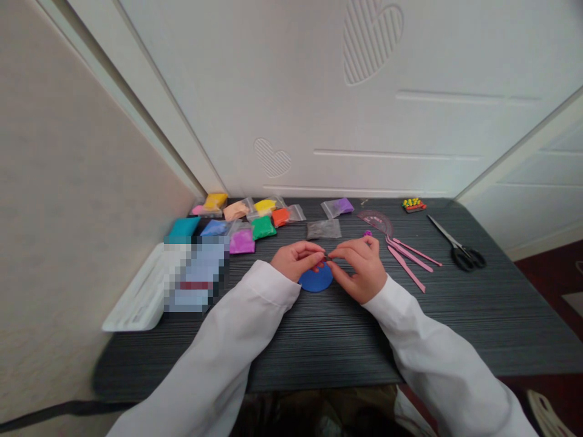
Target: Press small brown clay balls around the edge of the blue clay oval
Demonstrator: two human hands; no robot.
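My left hand (298, 260) and my right hand (361, 267) meet at the middle of the table, thumbs and forefingers pinched together. Between the fingertips is a small dark piece (327, 257), mostly covered by the fingers, which looks like modelling clay. A bit of red shows beside it, too small to make out. Under the hands lies a round blue disc (316, 280), its far part hidden. Just behind my right hand is a small purple lump (367, 233). A clear bag of dark grey clay (323, 229) lies beyond the fingers.
Several bags of coloured clay, among them a green one (263, 227), line the back left. A white tray (136, 291) stands at far left. Pink modelling tools (407, 268), a pink protractor (377, 222), scissors (460, 249) and a small colourful piece (413, 205) lie right. White panels enclose the table.
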